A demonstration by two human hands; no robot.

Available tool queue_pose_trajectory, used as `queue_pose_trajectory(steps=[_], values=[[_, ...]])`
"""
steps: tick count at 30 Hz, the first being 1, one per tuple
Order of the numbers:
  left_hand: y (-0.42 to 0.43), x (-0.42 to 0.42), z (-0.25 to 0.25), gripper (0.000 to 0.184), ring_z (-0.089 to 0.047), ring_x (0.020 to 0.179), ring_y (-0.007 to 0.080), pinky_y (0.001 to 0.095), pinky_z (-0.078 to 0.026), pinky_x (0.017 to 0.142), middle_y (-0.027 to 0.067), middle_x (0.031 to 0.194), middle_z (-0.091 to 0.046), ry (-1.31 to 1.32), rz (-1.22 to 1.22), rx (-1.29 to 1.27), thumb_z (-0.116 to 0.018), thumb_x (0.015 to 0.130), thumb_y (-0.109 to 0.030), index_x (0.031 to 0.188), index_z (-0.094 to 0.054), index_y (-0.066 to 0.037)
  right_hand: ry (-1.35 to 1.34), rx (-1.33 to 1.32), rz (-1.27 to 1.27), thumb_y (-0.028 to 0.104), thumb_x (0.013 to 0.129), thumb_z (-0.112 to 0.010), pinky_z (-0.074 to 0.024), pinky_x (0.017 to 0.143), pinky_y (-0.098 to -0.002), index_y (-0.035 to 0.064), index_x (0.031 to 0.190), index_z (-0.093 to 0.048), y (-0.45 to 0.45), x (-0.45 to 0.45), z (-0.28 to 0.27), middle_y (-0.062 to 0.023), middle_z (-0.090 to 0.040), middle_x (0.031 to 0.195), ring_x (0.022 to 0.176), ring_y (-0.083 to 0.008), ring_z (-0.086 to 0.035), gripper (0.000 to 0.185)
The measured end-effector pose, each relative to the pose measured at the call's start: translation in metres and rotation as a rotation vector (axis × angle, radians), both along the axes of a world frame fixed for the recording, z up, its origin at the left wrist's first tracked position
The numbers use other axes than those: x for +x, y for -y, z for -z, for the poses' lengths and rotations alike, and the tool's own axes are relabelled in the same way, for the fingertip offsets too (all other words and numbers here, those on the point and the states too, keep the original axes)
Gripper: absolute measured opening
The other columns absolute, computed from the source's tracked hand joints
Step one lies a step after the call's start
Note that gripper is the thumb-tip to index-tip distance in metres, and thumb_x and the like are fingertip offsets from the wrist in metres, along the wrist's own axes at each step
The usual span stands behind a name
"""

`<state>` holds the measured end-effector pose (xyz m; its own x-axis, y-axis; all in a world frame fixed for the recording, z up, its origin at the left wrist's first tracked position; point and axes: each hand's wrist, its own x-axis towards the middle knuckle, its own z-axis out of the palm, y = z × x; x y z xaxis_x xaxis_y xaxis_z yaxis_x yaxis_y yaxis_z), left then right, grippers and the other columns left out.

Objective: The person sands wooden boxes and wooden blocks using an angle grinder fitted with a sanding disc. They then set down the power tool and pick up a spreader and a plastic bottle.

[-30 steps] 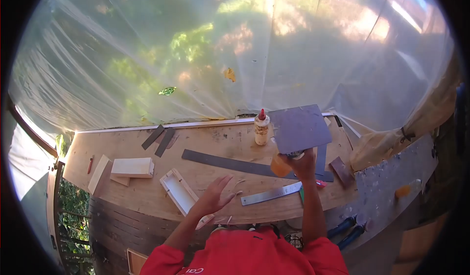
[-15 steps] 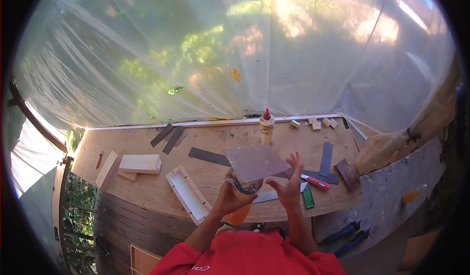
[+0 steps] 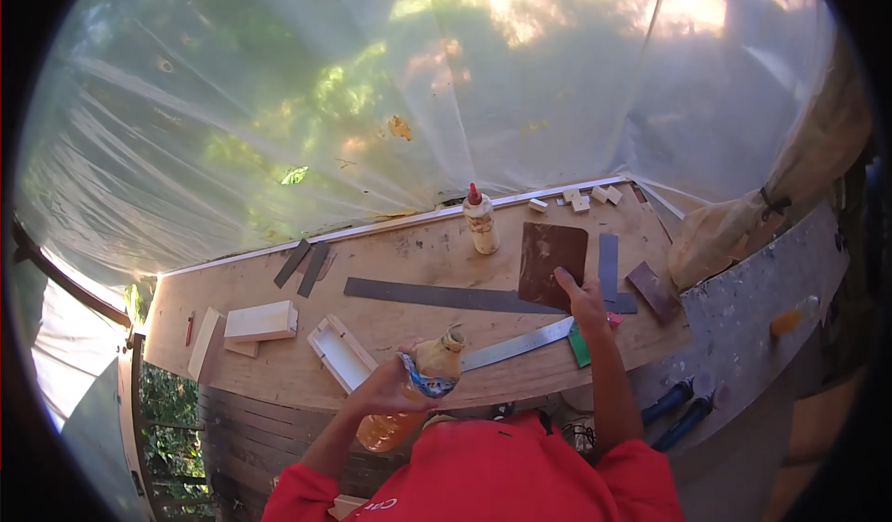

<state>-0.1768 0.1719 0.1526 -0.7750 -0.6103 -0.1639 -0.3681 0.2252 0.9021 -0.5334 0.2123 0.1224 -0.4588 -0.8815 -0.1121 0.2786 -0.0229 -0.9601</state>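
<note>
Tilted in my left hand [image 3: 381, 390] is a clear plastic bottle [image 3: 435, 358] with orange liquid and a torn blue label; its mouth has no cap and points up and right. My right hand [image 3: 583, 301] grips a brown rectangular sheet [image 3: 552, 254] by its lower right corner, thumb on top, over the workbench. Below the sheet runs a long dark strip [image 3: 427, 293]. Near my right wrist lie a metal ruler [image 3: 520, 344], a green object [image 3: 579, 346] and a pink-red handle [image 3: 614, 319], partly hidden. A glue bottle [image 3: 481, 224] with a red tip stands behind.
A wooden frame box [image 3: 321, 341], pale wood blocks [image 3: 260, 322] and two short dark strips [image 3: 294, 264] are on the left. Small wood cubes [image 3: 578, 202], a blue-grey strip [image 3: 609, 264] and another brown piece [image 3: 654, 291] lie right. Dark-handled tools [image 3: 671, 397] rest on a side surface.
The brown sheet has come off the bottle's mouth, moved right and turned its darker face up. My right hand, spread before, now holds it. The bottle has lowered left, and the view has shifted.
</note>
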Motion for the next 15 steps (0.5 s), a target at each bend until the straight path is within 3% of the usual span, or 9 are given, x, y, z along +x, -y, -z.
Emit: queue_pose_trajectory(steps=[1,5,7,8,11,12,13,15], values=[[0.004,0.004,-0.005,0.090,-0.047,0.122,0.0182,0.0320,-0.037,0.104,0.0109,0.128,-0.051,0.009,0.016,-0.001,-0.087,0.064,-0.019,0.136,-0.037,0.000,0.054,0.051,-0.045,0.021,0.092,-0.062,-0.0479,0.075,-0.0255,-0.0039,0.104,-0.066,-0.004,0.005,0.010,-0.0040,-0.068,0.094,0.083,-0.0109,-0.061,0.028],[0.016,0.013,-0.023,0.082,-0.054,0.115,0.0218,0.0314,-0.040,0.099,0.0128,0.127,-0.052,0.097,0.216,-0.113,-0.087,0.064,-0.023,0.129,-0.044,0.002,0.261,0.028,-0.177,0.016,0.090,-0.064,-0.0495,0.079,-0.0265,-0.0012,0.114,-0.061,-0.020,0.030,0.038,-0.0052,-0.066,0.103,0.089,-0.0120,-0.061,0.029],[0.023,0.012,-0.043,0.082,-0.060,0.106,0.0262,0.0321,-0.045,0.092,0.0156,0.118,-0.057,0.351,0.279,-0.050,-0.086,0.063,-0.026,0.128,-0.045,0.001,0.496,-0.002,-0.234,0.011,0.088,-0.064,-0.0511,0.082,-0.0288,-0.0005,0.114,-0.060,-0.028,0.043,0.044,-0.0065,-0.066,0.103,0.091,-0.0136,-0.063,0.029],[0.028,0.010,-0.044,0.087,-0.064,0.097,0.0296,0.0332,-0.049,0.085,0.0170,0.106,-0.062,0.404,0.300,-0.011,-0.085,0.061,-0.028,0.131,-0.040,0.000,0.550,0.014,-0.274,0.008,0.086,-0.064,-0.0525,0.082,-0.0304,-0.0006,0.113,-0.060,-0.029,0.049,0.050,-0.0066,-0.067,0.101,0.089,-0.0149,-0.064,0.028],[0.040,0.011,-0.052,0.091,-0.065,0.092,0.0321,0.0345,-0.050,0.080,0.0166,0.096,-0.064,0.551,0.377,-0.056,-0.084,0.061,-0.027,0.133,-0.035,0.000,0.621,0.067,-0.328,0.007,0.085,-0.065,-0.0530,0.080,-0.0302,-0.0008,0.112,-0.060,-0.031,0.069,0.065,-0.0066,-0.067,0.101,0.087,-0.0148,-0.065,0.028],[0.046,0.005,-0.060,0.094,-0.060,0.102,0.0367,0.0374,-0.048,0.087,0.0235,0.109,-0.060,0.678,0.441,-0.024,-0.082,0.063,-0.036,0.135,-0.033,0.001,0.635,0.072,-0.328,0.007,0.085,-0.065,-0.0530,0.080,-0.0302,-0.0008,0.112,-0.060,-0.032,0.075,0.062,-0.0066,-0.067,0.101,0.087,-0.0148,-0.065,0.028],[0.048,0.007,-0.058,0.094,-0.060,0.102,0.0367,0.0374,-0.048,0.087,0.0235,0.109,-0.060,0.689,0.444,-0.015,-0.082,0.063,-0.036,0.135,-0.033,0.001,0.605,0.079,-0.347,0.007,0.085,-0.066,-0.0531,0.080,-0.0299,-0.0007,0.112,-0.061,-0.033,0.081,0.054,-0.0068,-0.067,0.101,0.087,-0.0147,-0.065,0.028],[0.055,0.016,-0.053,0.098,-0.062,0.099,0.0363,0.0373,-0.049,0.084,0.0238,0.106,-0.061,0.685,0.504,-0.250,-0.082,0.062,-0.034,0.138,-0.030,0.000,0.587,0.090,-0.358,0.006,0.085,-0.066,-0.0531,0.079,-0.0297,-0.0006,0.111,-0.061,-0.036,0.092,0.053,-0.0069,-0.068,0.101,0.086,-0.0146,-0.065,0.028]])
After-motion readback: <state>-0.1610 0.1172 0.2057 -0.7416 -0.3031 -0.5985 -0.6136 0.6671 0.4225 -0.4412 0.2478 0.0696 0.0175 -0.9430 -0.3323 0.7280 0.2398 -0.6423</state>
